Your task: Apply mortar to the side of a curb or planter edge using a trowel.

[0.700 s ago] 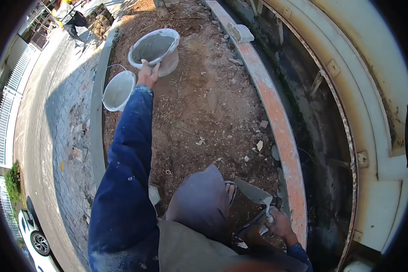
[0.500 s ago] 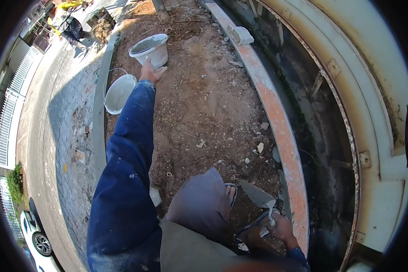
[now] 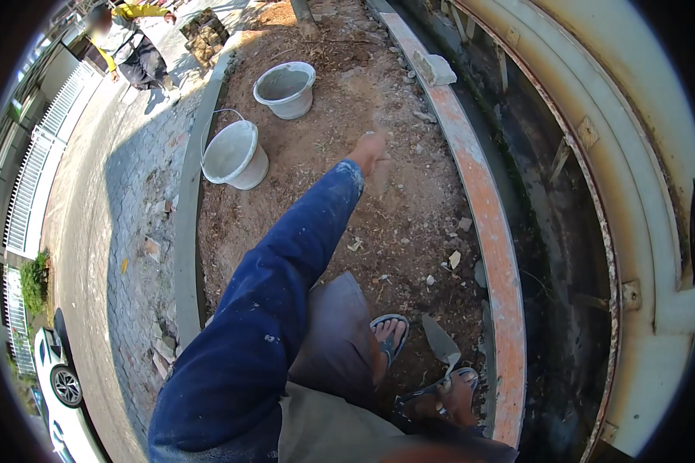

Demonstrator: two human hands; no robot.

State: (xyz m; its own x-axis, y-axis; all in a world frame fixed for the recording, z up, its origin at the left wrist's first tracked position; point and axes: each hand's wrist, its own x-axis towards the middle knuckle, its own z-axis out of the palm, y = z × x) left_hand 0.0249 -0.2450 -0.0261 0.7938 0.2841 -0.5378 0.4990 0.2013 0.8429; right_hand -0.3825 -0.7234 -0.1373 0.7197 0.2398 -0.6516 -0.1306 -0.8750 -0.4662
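My left hand (image 3: pixel 369 150), at the end of a blue, mortar-spattered sleeve, reaches over the dirt, right of two buckets; its fingers are smeared by motion. The rear bucket (image 3: pixel 303 103), white and wide-rimmed, stands upright with grey inside. Nearer, a white bucket with a wire handle (image 3: pixel 247 171) stands beside the grey concrete edging. At lower right my right hand (image 3: pixel 457 405) grips a pointed trowel (image 3: pixel 439 339), its metal blade low over the soil by my sandalled feet.
An orange-streaked ledge (image 3: pixel 483 204) with a broken concrete chunk (image 3: pixel 434 69) borders a dark channel and rusty-edged wall. At upper left a co-worker (image 3: pixel 135 58) in yellow sleeves is on the pavement near a rubble pile (image 3: pixel 203 42). A white car (image 3: pixel 63 409) sits lower left.
My left hand has left the rear bucket, now standing upright, and swung right and slightly down. The co-worker has moved into fuller view; the trowel has shifted slightly.
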